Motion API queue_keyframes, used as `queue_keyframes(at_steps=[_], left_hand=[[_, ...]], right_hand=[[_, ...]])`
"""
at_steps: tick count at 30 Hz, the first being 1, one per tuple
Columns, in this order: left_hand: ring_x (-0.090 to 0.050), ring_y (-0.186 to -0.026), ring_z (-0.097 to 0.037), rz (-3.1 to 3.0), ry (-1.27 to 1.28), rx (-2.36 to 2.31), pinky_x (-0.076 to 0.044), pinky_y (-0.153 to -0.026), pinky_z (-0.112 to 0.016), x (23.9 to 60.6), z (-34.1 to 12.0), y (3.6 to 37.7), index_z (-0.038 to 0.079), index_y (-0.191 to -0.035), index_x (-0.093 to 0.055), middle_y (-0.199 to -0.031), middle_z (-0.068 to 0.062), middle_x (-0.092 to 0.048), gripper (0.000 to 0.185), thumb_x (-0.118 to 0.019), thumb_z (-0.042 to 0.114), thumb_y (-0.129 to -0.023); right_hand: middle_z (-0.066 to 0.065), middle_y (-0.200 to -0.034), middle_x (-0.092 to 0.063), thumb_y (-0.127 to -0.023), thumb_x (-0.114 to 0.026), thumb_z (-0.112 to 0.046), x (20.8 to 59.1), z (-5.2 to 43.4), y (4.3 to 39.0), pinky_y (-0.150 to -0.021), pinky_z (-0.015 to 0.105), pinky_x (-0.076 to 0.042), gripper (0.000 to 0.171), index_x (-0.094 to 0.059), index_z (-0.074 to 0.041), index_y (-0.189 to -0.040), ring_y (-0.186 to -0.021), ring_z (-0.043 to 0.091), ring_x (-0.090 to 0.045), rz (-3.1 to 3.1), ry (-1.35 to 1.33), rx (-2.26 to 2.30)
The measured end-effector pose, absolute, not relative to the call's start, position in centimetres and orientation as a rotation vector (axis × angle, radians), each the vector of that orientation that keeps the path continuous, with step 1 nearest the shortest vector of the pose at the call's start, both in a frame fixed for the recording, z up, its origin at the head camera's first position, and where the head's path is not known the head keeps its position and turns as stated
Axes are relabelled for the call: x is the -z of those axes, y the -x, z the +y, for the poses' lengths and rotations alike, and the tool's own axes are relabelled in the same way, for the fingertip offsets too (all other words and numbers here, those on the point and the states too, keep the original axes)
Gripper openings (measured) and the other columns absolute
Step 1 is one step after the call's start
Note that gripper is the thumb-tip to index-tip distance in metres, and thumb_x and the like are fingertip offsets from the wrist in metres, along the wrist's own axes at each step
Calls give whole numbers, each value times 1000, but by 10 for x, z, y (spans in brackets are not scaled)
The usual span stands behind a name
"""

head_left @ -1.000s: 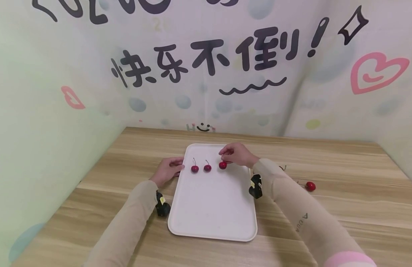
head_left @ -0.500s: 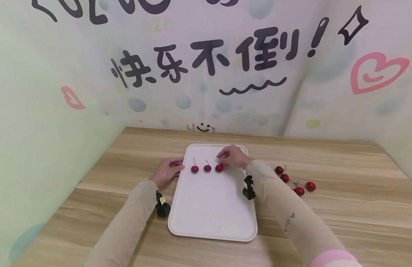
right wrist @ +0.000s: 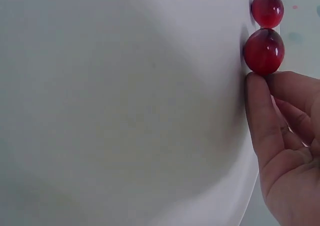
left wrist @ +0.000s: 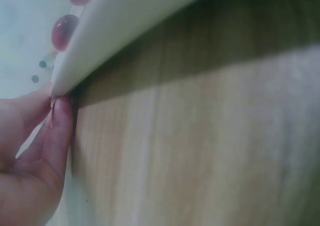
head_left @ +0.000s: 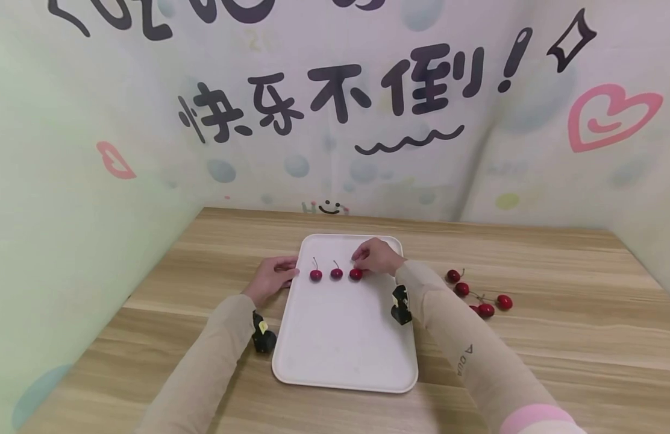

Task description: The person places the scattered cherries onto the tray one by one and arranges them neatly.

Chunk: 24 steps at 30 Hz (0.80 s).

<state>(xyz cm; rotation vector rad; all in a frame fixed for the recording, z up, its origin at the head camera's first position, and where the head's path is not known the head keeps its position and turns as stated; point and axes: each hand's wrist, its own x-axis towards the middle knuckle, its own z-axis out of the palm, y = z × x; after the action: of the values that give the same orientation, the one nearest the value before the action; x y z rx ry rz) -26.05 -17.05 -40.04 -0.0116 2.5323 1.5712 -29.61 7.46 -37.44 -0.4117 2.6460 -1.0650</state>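
**Red cherries lined up on a white tray**

Red and glossy, the third cherry (head_left: 356, 274) sits at the end of a row on the white tray (head_left: 346, 349), touching the fingertips (right wrist: 257, 93) of the right hand (head_left: 375, 257). Those fingers are curled toward it; whether they pinch it or merely touch it cannot be told. Two more cherries (head_left: 326, 274) lie in the same row to its left, stems up. The left hand (head_left: 272, 276) rests on the bench (head_left: 557, 343) with relaxed fingers pressing the tray's left rim. Four loose cherries (head_left: 476, 295) lie on the bench, well apart from the tray on the right.

Round fruit on a smooth, flat tray rolls readily: a nudge from the fingers leaving it could, I judge, send the third cherry into its neighbour and break the row. A shift of the tray would likely do the same.
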Motion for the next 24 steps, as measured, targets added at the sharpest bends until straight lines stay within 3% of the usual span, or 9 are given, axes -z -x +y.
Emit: queue_keyframes(at_steps=[24], left_hand=[[-56, -91, -21, 2519, 14, -1585, -52, -74, -26, 402, -171, 261, 3, -123, -51, -110, -15, -56, 38, -57, 8, -86]], right_hand=[[7, -76, -60, -78, -66, -7, 370, 73, 296, -60, 20, -45, 17, -66, 0, -93, -67, 15, -53, 2644, 339, 1001]])
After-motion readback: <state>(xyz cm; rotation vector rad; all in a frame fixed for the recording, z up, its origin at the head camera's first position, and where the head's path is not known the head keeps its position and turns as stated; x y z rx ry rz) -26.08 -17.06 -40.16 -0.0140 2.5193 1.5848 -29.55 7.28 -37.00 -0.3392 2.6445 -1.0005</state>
